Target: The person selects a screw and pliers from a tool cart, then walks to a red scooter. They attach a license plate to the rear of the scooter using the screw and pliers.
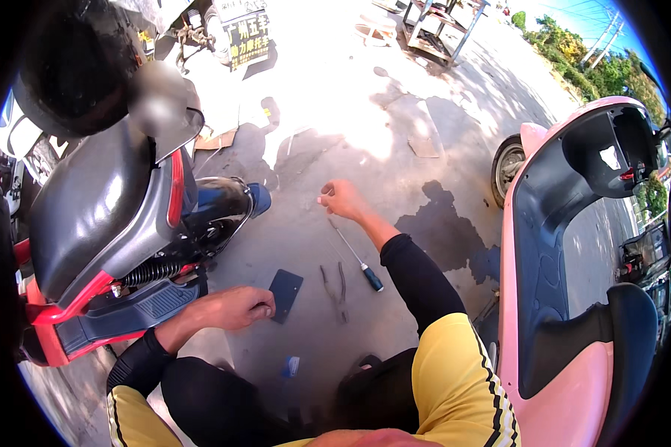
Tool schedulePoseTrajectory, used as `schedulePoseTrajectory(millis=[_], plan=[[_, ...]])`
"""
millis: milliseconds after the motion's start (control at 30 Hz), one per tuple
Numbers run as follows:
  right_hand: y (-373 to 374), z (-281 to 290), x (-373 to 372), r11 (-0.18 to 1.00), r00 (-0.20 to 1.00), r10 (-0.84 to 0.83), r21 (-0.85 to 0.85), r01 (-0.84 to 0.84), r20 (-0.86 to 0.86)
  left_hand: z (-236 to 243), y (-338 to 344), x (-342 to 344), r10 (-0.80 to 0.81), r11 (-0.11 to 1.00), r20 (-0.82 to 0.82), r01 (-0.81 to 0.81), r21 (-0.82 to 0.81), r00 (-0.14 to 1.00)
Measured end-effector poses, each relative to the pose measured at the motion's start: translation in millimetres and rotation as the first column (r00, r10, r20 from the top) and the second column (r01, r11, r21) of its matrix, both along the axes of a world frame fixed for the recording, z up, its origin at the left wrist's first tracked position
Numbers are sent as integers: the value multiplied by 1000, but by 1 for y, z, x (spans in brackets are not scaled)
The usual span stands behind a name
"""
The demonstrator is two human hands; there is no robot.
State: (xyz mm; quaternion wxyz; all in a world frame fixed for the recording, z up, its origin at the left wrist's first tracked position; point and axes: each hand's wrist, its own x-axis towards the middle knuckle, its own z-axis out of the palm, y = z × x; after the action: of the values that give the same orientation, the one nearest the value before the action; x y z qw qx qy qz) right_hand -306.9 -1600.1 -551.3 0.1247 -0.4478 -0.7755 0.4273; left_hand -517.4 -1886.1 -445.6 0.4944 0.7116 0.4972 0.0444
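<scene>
My left hand (235,307) is curled closed beside a dark rectangular plate (285,295) on the ground; whether anything sits in its fingers is hidden. Farther out, my right hand (341,200) reaches over the pavement with its fingers drawn together in a pinch, and anything held there is too small to make out. Between my arms lies a screwdriver (370,278) with a dark green handle, its shaft pointing toward my right hand. Pliers (340,298) with their handles spread rest between the screwdriver and the plate. A small blue and white packet (291,366) lies near my knees.
At the left stands a red and black scooter (112,201), its rear wheel close to my left arm. A pink scooter (544,372) is on the right. Dark stains (443,227) mark the pavement. A metal frame stand (440,33) and a yellow-lettered sign (247,37) are farther off.
</scene>
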Motion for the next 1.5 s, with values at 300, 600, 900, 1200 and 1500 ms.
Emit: schedulePoseTrajectory(millis=[300, 600, 900, 1200, 1500], plan=[[0, -47, -12, 969, 964, 244, -55, -239, 104, -37, -25, 4, -317, 948, -480, 257, -189, 818], [-71, -101, -8, 833, 812, 550, -64, -549, 196, -166, -7, 9, 171, 984, -312, -179, 4, 934], [-144, -141, -9, 731, 725, 656, 62, -680, 209, -214, -9, 36, 256, 965, -228, -237, 111, 939], [-135, -128, 2, 832, 809, 551, -64, -550, 207, -249, -17, 55, 131, 955, -347, -24, 296, 929], [-153, -100, 28, 816, 938, 346, -502, -286, 27, -225, -3, 39, 672, 740, 344, -610, -284, 655]])
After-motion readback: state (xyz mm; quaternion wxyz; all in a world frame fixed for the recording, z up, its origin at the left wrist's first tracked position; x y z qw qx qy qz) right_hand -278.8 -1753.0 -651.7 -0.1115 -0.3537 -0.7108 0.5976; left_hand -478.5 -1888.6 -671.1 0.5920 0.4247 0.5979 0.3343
